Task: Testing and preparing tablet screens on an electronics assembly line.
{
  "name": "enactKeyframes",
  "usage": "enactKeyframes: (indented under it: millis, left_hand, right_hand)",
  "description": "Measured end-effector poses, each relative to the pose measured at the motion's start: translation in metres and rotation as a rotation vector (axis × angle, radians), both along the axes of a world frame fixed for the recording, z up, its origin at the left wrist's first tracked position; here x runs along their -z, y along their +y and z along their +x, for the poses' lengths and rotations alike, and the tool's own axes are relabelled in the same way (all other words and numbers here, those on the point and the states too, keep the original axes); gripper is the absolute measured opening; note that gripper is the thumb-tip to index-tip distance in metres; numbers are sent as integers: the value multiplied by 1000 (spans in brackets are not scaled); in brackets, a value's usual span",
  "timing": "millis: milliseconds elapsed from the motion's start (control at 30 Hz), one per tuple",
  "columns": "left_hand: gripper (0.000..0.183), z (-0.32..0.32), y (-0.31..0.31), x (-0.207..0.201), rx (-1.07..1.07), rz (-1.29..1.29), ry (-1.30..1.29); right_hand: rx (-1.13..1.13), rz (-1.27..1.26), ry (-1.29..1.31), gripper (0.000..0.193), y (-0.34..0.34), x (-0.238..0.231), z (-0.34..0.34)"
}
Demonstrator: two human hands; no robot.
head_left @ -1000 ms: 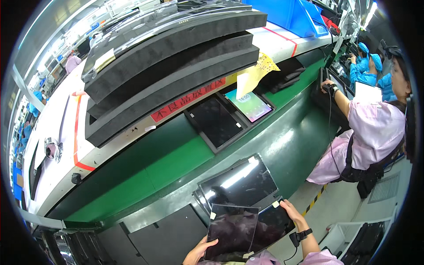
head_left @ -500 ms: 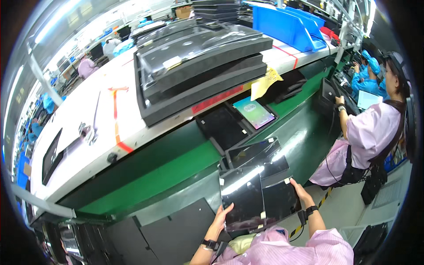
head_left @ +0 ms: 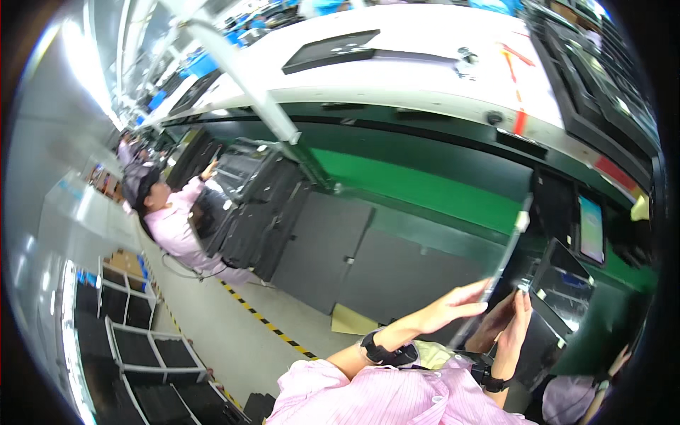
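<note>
You wear a pale pink shirt with fine stripes; its sleeves (head_left: 333, 386) stop short of the wrists, so both forearms are bare. A dark band (head_left: 386, 350) circles your left wrist, thick and black, with a bulkier block on its upper side. A second black strap (head_left: 489, 379) sits on your right wrist, slimmer, lying close against the cuff. Your left hand (head_left: 453, 306) and right hand (head_left: 516, 327) are bare, with no gloves. The shirt cloth bunches in soft folds near the lower edge.
</note>
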State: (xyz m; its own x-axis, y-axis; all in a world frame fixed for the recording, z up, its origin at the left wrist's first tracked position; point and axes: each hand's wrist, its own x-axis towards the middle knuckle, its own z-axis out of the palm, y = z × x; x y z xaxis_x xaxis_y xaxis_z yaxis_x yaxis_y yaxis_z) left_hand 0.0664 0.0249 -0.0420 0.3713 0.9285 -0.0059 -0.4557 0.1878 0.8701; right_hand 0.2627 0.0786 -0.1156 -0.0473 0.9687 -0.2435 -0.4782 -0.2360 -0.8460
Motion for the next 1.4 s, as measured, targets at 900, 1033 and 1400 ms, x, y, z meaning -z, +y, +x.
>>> enactKeyframes:
  millis: [900, 1033, 1400]
  left_hand:
    - [104, -113, -92, -81, -344, 103, -280]
    - [72, -118, -102, -73, -278, 442, 231]
    - [58, -92, -98, -69, -459, 582, 340]
  right_hand:
    - [-159, -117, -23, 16, -45, -111, -146]
    - [-291, -319, 19, 21, -52, -122, -137]
    - [-246, -309, 110, 16, -53, -118, -123]
